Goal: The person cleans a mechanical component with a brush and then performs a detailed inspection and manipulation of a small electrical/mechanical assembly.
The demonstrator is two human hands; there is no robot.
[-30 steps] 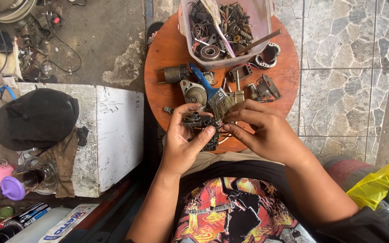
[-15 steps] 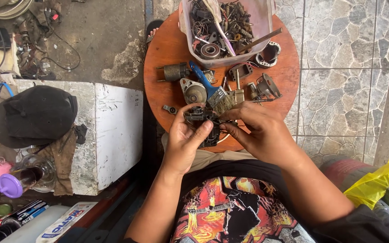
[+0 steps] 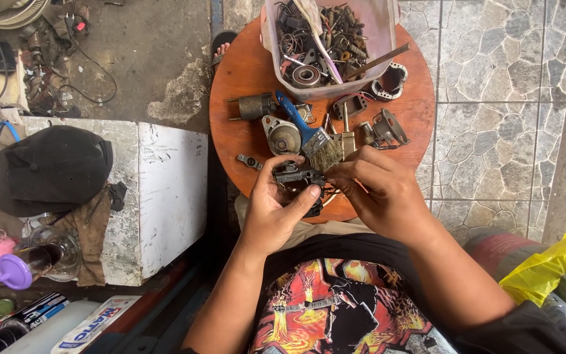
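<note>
My left hand cradles a small dark metal mechanical part over the near edge of a round orange-brown table. My right hand pinches the same part from the right with thumb and fingertips. Just beyond the hands lies a blue-handled paintbrush, bristles toward me. Around the brush lie a grey round motor housing, a cylindrical motor and several small metal pieces.
A translucent plastic tub of springs, bearings and screws stands at the table's far side. To the left are a white block, a black cap and a purple-lidded bottle. A yellow plastic bag is at right.
Both hands have shifted slightly and turned the dark part between them; my left thumb now lies across its underside. Nothing on the table has moved.
</note>
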